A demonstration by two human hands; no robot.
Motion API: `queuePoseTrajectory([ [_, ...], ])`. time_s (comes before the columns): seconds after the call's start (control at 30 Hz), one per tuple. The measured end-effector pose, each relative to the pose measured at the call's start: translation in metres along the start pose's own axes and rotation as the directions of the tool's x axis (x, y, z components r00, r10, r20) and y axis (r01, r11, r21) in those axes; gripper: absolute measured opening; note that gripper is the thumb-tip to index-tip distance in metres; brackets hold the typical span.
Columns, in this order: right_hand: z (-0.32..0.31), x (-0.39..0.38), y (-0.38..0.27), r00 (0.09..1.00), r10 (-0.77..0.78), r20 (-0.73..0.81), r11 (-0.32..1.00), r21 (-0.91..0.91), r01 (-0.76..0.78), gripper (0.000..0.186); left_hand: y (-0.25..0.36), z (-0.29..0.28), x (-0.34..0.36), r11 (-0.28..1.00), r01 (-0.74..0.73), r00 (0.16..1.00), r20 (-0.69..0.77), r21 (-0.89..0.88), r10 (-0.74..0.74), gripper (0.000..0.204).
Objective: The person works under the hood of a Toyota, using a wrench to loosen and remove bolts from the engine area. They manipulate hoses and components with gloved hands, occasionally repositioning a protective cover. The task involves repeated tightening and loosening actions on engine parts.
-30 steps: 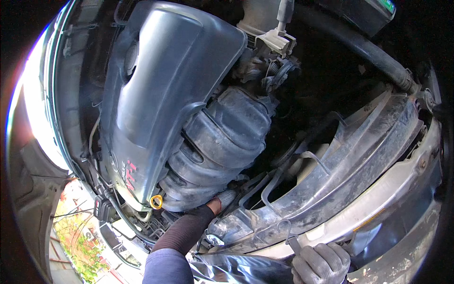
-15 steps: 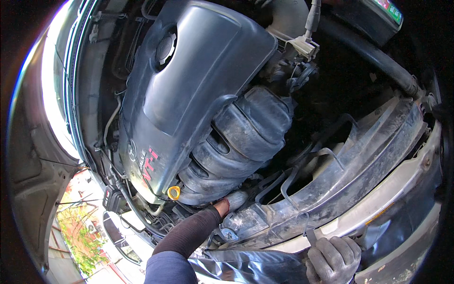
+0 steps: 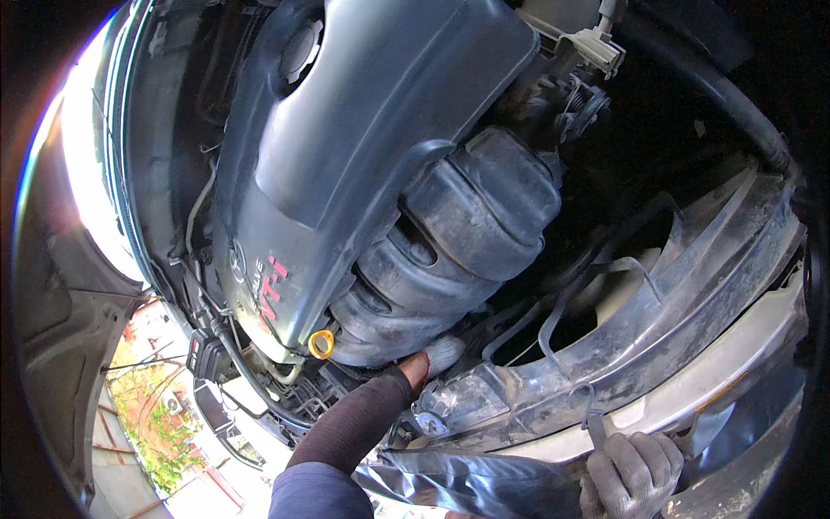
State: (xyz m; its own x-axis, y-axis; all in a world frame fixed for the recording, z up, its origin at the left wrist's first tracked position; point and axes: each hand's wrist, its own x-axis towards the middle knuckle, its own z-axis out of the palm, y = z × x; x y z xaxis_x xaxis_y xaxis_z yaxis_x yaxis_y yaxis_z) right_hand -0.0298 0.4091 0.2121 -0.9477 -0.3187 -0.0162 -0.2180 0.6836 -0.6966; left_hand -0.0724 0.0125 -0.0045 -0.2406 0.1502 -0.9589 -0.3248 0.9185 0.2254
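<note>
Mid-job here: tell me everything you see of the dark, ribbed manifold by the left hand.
The dark grey, plastic-looking ribbed manifold has broad curved runners with deep slots between them. Its surface looks dusty and scuffed. It lies slantwise along the right of the smooth grey engine cover. The gloved left hand is by its lower end; contact is unclear.

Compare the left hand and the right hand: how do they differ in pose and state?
The left hand reaches down beside the ribbed black engine part, its fingertips out of sight; the right hand is curled in plain view. What the left hand holds, if anything, cannot be told; the right hand is closed around a flat grey strip. Both are gloved in grey.
</note>
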Motion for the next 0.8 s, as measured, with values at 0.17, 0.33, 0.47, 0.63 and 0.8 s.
queuePoseTrajectory([
  [0.17, 0.001, -0.004, -0.002, 0.999, -0.022, -0.044, 0.999, -0.037, 0.02, 0.031, -0.018, 0.013, 0.022, 0.997, -0.078, 0.993, -0.088, -0.015, 0.076, 0.036],
  [0.33, 0.007, -0.009, -0.005, 0.999, -0.019, -0.043, 0.992, -0.126, 0.014, 0.033, -0.003, -0.003, -0.026, 0.919, -0.26, 0.965, -0.048, -0.295, 0.257, 0.043],
  [0.47, 0.012, -0.018, -0.005, 0.996, -0.046, -0.081, 0.979, -0.204, 0.029, 0.033, 0.025, -0.047, -0.137, 0.872, -0.167, 0.986, -0.069, -0.461, 0.153, 0.046],
  [0.63, 0.012, -0.036, -0.004, 0.968, -0.142, -0.209, 0.96, -0.268, 0.083, 0.025, 0.017, -0.069, -0.255, 0.682, -0.306, 0.894, -0.447, -0.664, -0.034, 0.04],
  [0.8, 0.019, -0.02, -0.04, 0.931, -0.219, -0.292, 0.925, -0.365, 0.103, 0.026, -0.018, -0.033, -0.284, 0.737, -0.364, 0.679, -0.704, -0.569, -0.208, 0.037],
])
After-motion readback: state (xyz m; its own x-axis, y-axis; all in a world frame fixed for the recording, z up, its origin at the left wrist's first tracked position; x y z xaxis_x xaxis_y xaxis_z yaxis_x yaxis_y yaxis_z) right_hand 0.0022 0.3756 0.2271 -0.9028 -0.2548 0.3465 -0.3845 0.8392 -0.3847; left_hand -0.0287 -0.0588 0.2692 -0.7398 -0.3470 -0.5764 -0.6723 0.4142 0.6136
